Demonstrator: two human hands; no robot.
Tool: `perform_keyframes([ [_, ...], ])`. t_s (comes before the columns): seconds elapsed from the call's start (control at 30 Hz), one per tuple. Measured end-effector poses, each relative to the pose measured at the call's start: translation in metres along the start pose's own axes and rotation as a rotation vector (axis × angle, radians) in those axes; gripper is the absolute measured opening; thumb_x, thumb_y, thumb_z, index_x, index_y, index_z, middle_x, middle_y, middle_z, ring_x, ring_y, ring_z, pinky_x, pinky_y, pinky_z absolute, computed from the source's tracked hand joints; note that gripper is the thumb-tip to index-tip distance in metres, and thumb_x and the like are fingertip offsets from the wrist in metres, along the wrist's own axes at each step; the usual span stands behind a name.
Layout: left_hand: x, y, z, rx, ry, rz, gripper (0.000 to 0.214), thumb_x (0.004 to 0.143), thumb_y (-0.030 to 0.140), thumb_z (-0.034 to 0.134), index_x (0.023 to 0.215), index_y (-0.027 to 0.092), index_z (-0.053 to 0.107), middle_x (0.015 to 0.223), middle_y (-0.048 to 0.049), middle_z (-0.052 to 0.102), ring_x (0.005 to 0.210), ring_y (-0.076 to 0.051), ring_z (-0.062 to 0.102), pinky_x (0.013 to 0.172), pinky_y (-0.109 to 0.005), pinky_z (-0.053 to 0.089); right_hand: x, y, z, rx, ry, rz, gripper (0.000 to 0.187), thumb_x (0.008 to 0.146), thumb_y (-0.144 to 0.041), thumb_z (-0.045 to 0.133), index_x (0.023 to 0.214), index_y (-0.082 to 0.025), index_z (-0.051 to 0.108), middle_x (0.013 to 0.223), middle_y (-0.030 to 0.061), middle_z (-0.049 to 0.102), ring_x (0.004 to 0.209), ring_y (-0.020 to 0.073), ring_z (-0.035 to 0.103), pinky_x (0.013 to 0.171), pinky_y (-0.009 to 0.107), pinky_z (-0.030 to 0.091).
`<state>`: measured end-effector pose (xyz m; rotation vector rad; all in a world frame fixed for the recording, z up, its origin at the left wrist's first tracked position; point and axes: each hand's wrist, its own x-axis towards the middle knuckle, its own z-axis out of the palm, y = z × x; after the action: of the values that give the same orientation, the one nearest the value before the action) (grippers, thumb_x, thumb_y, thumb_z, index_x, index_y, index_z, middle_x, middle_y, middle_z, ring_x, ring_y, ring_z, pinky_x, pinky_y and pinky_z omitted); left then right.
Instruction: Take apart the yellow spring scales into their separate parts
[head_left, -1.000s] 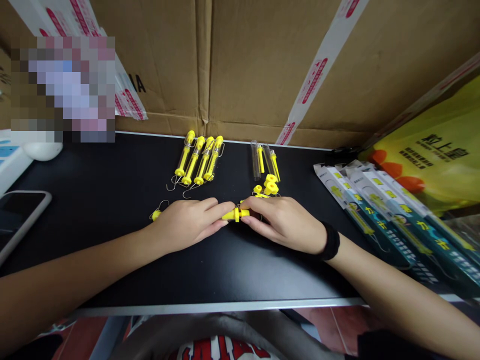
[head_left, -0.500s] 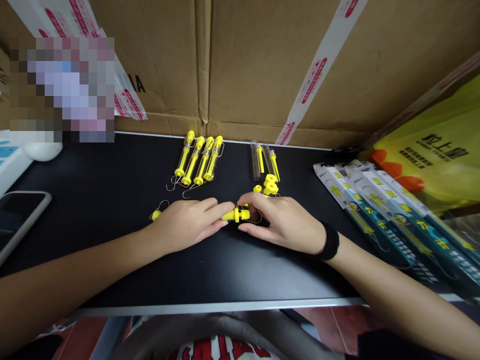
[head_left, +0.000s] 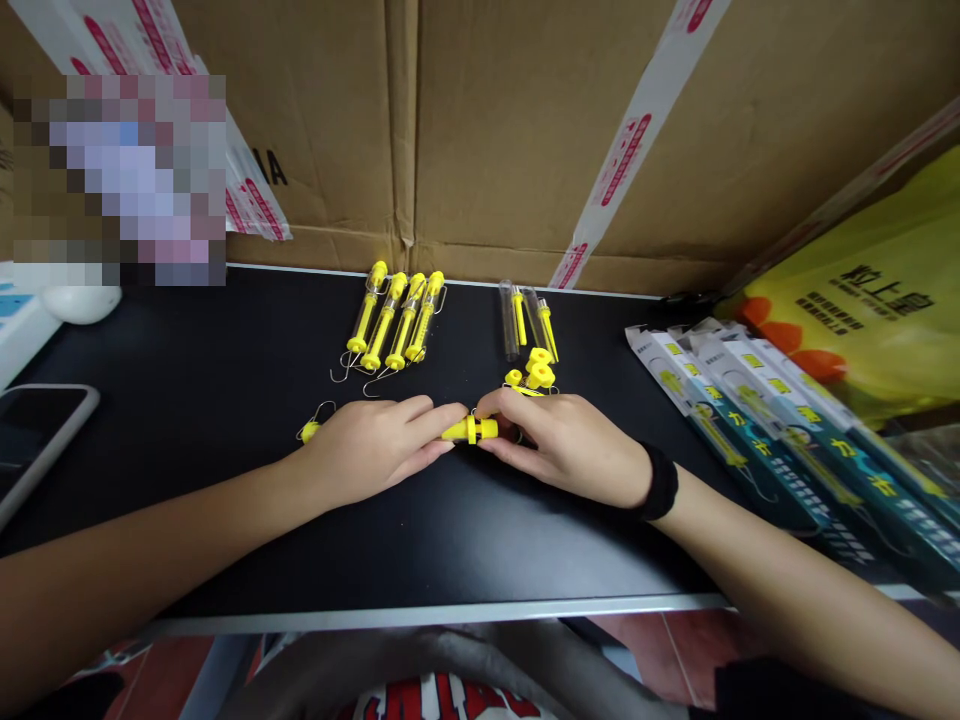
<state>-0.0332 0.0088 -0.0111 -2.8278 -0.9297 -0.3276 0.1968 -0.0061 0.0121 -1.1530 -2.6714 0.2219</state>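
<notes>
My left hand (head_left: 367, 450) is closed around a yellow spring scale (head_left: 459, 431) lying sideways just above or on the black table. Its far left end, with a wire hook, pokes out beyond that hand; the palm hides the middle. Thumb and fingers of my right hand (head_left: 574, 445) pinch the yellow piece at the scale's right end. Behind the right hand lie loose yellow caps (head_left: 540, 375) and some wire parts, partly covered. Clear tubes (head_left: 508, 320) and thin yellow rods (head_left: 548, 332) rest further back.
Several assembled spring scales (head_left: 382, 325) lie in a row at the back, hooks toward me. Packaged boxes (head_left: 757, 420) and a yellow bag (head_left: 870, 300) take up the right side. A phone (head_left: 45, 435) lies left; a cardboard box (head_left: 495, 130) stands behind the table.
My right thumb and fingers have closed in on the yellow end piece of the spring scale. My left hand keeps its hold, and the view has shifted very slightly.
</notes>
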Motion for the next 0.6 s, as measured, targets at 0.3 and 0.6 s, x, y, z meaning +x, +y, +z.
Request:
perform_keyframes([
  [0.3, 0.0000, -0.0002, 0.0013, -0.004, 0.017, 0.007, 0.029, 0.094, 0.037, 0.034, 0.120, 0.027, 0.045, 0.085, 0.0031, 0.060, 0.066, -0.010, 0.061, 0.050, -0.022, 0.037, 0.0013, -0.0008, -0.0040, -0.013, -0.035, 0.008, 0.028, 0.095, -0.036, 0.033, 0.096, -0.017, 0.053, 0.082, 0.0046, 0.065, 0.070, 0.0150, 0.061, 0.061, 0.024, 0.037],
  [0.6, -0.0006, -0.0001, 0.0012, -0.005, -0.010, -0.001, 0.029, 0.095, 0.037, 0.033, 0.120, 0.027, 0.044, 0.085, 0.0030, 0.059, 0.067, -0.011, 0.061, 0.050, -0.022, 0.037, -0.0003, -0.0003, -0.0003, 0.007, 0.009, 0.006, 0.019, 0.089, -0.032, 0.048, 0.103, -0.019, 0.049, 0.074, -0.0009, 0.062, 0.063, 0.0121, 0.058, 0.058, 0.022, 0.036],
])
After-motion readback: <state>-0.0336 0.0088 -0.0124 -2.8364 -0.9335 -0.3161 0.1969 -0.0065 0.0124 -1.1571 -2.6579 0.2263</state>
